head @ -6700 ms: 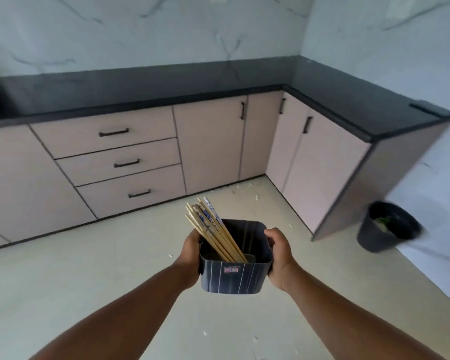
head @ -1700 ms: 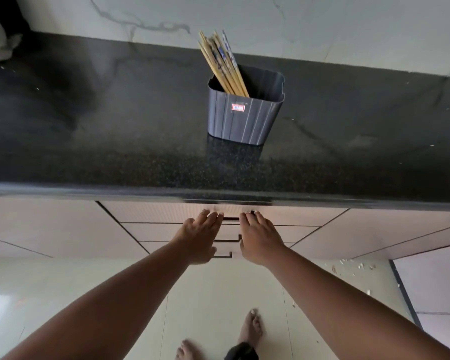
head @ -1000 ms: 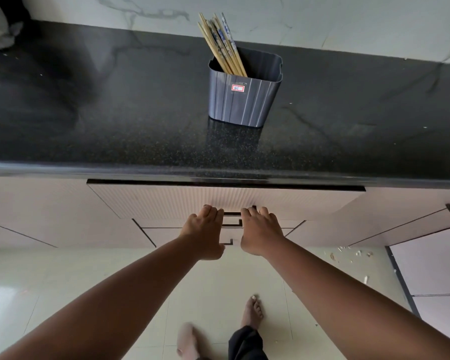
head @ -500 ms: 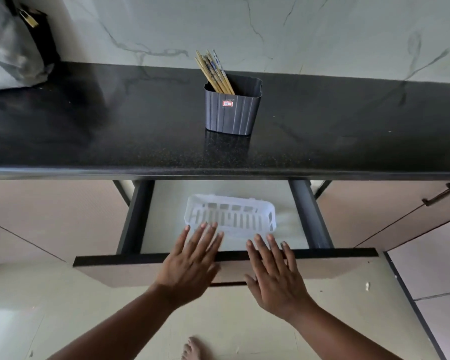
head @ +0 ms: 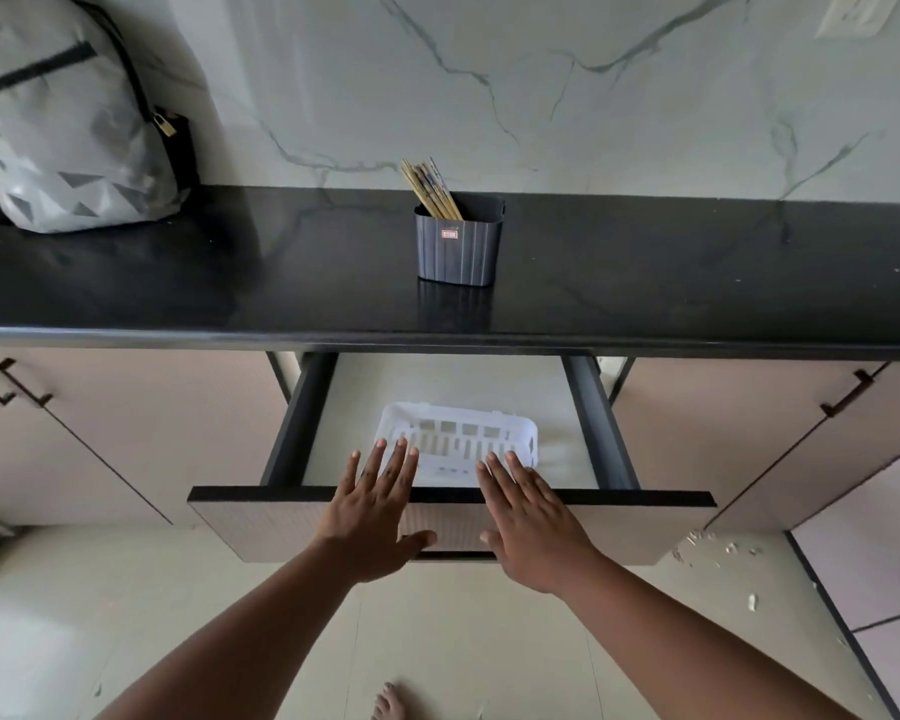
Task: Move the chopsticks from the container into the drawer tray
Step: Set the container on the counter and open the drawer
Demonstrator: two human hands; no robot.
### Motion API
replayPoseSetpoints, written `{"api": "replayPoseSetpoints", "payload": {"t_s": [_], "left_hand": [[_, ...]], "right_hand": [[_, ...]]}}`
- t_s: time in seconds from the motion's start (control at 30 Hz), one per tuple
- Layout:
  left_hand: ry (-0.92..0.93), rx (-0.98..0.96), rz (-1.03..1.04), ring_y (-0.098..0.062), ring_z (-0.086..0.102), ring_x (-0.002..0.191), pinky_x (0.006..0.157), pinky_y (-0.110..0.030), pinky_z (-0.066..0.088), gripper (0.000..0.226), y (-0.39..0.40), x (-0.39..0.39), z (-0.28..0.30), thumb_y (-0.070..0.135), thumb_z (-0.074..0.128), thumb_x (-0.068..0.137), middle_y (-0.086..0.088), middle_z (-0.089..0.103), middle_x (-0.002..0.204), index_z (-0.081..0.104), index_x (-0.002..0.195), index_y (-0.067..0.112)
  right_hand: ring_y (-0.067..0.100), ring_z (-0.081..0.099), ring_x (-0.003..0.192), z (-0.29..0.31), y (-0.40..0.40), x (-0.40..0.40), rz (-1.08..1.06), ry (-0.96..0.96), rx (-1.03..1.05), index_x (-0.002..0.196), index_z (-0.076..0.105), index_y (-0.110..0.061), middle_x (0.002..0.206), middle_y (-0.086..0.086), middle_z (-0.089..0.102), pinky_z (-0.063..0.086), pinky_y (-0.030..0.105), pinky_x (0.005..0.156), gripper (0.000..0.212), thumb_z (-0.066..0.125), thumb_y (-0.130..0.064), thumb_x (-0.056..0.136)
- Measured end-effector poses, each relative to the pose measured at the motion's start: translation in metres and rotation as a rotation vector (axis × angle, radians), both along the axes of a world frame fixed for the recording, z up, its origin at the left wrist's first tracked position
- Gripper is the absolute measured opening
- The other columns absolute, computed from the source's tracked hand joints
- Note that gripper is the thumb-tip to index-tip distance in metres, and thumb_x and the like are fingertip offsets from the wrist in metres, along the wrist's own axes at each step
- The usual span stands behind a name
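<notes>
A bundle of wooden chopsticks point(head: 433, 190) leans left inside a dark grey ribbed container point(head: 459, 250) that stands on the black countertop point(head: 178, 288). Below it the top drawer point(head: 292, 522) is pulled out, and a white slotted tray point(head: 458, 433) lies inside it. My left hand point(head: 372, 511) and my right hand point(head: 533, 517) hover flat over the drawer's front edge, fingers spread, holding nothing. The fingertips overlap the near rim of the tray.
A grey backpack point(head: 58, 116) with a small padlock sits at the far left of the counter against the marble wall. Pink cabinet doors point(head: 749, 433) flank the drawer. Bits of white debris point(head: 718, 553) lie on the floor at the right. A bare foot point(head: 388, 701) shows below.
The container was carried in and set on the counter, then both hands pulled the drawer open by its handle. Since half a second ago the hands let go and opened flat.
</notes>
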State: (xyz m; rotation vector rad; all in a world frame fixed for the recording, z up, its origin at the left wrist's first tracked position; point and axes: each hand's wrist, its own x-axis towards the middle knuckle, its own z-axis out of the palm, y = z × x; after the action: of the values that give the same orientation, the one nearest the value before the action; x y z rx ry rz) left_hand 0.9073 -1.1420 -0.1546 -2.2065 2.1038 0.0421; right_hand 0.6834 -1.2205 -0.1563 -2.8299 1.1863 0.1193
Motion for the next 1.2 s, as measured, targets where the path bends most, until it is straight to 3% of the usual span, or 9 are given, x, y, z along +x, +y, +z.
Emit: {"api": "replayPoseSetpoints", "payload": {"t_s": [0.2,0.33,0.47,0.57,0.67,0.83,0.97,1.07,1.2], "left_hand": [[0.045,0.018,0.008,-0.030,-0.032,0.141,0.113,-0.043,-0.020,0.099,-0.001,0.001,0.000,0.076,0.028,0.085,-0.005,-0.030,0.155,-0.026,0.145,0.019],[0.032,0.023,0.002,-0.030,-0.031,0.141,0.112,-0.043,-0.020,0.102,-0.010,0.004,-0.002,0.080,0.018,0.077,-0.005,-0.028,0.156,-0.021,0.150,0.020],[0.050,0.020,0.009,-0.029,-0.032,0.140,0.112,-0.043,-0.021,0.104,-0.023,0.010,-0.003,0.081,0.014,0.073,-0.004,-0.027,0.157,-0.018,0.151,0.020],[0.057,0.015,0.011,-0.027,-0.032,0.141,0.114,-0.043,-0.020,0.110,-0.031,0.013,-0.002,0.087,0.009,0.069,-0.001,-0.028,0.155,-0.018,0.151,0.020],[0.089,0.020,-0.001,-0.026,-0.032,0.141,0.115,-0.039,-0.022,0.103,-0.035,0.016,-0.003,0.085,0.013,0.076,0.002,-0.028,0.153,-0.017,0.151,0.022],[0.137,0.053,-0.027,-0.030,0.024,0.144,0.112,-0.038,0.004,0.090,-0.037,0.021,-0.006,0.081,0.030,0.084,-0.007,0.044,0.148,0.045,0.143,0.015],[0.140,0.077,-0.068,-0.026,0.028,0.139,0.108,-0.041,0.009,0.082,-0.051,0.028,-0.010,0.081,0.032,0.083,-0.003,0.057,0.138,0.059,0.132,0.020],[0.119,0.085,-0.051,-0.030,0.021,0.146,0.114,-0.042,-0.003,0.082,-0.075,0.040,0.013,0.081,0.026,0.085,-0.004,0.045,0.148,0.051,0.139,0.024],[0.277,-0.030,-0.031,-0.022,-0.028,0.142,0.111,-0.036,-0.029,0.094,-0.134,0.063,0.058,0.082,0.001,0.077,0.003,-0.026,0.154,-0.007,0.153,0.026]], "right_hand": [[0.030,0.029,0.144,-0.010,-0.002,0.002,0.013,-0.015,-0.020,0.153,0.004,-0.011,0.157,0.011,0.028,0.013,0.041,0.111,0.082,0.032,-0.046,0.084],[0.028,-0.023,0.145,-0.012,-0.010,0.005,0.059,0.006,-0.032,0.141,-0.035,-0.024,0.157,0.003,-0.024,-0.015,0.040,0.113,0.074,0.001,-0.047,0.081],[0.024,-0.034,0.141,-0.004,-0.022,0.014,0.043,0.065,-0.053,0.143,-0.035,-0.019,0.151,0.001,-0.038,-0.021,0.039,0.111,0.070,0.008,-0.041,0.093],[0.025,-0.026,0.145,-0.006,-0.031,0.017,0.031,0.062,-0.037,0.147,-0.027,-0.015,0.154,0.002,-0.031,-0.017,0.038,0.113,0.074,0.018,-0.039,0.093],[0.030,0.026,0.146,-0.006,-0.033,0.019,0.008,0.061,0.039,0.155,0.003,-0.011,0.159,0.010,0.014,0.006,0.040,0.113,0.085,0.035,-0.043,0.082],[0.019,0.003,0.151,0.020,-0.045,0.029,-0.009,0.032,0.210,0.156,-0.001,-0.016,0.161,-0.004,-0.004,-0.005,0.032,0.121,0.093,0.011,-0.077,0.086],[0.016,0.006,0.151,0.057,-0.081,0.052,-0.098,-0.077,0.256,0.157,0.007,-0.021,0.164,-0.002,0.010,0.004,0.031,0.121,0.111,-0.004,-0.083,0.064],[0.019,0.012,0.150,0.080,-0.125,0.070,-0.200,-0.176,0.197,0.156,0.012,-0.021,0.163,0.002,0.016,0.014,0.033,0.119,0.106,0.004,-0.082,0.070],[0.022,0.015,0.150,0.107,-0.175,0.088,-0.277,-0.334,0.076,0.154,0.020,-0.018,0.161,0.005,0.024,0.020,0.037,0.118,0.074,0.043,-0.057,0.095]]}}
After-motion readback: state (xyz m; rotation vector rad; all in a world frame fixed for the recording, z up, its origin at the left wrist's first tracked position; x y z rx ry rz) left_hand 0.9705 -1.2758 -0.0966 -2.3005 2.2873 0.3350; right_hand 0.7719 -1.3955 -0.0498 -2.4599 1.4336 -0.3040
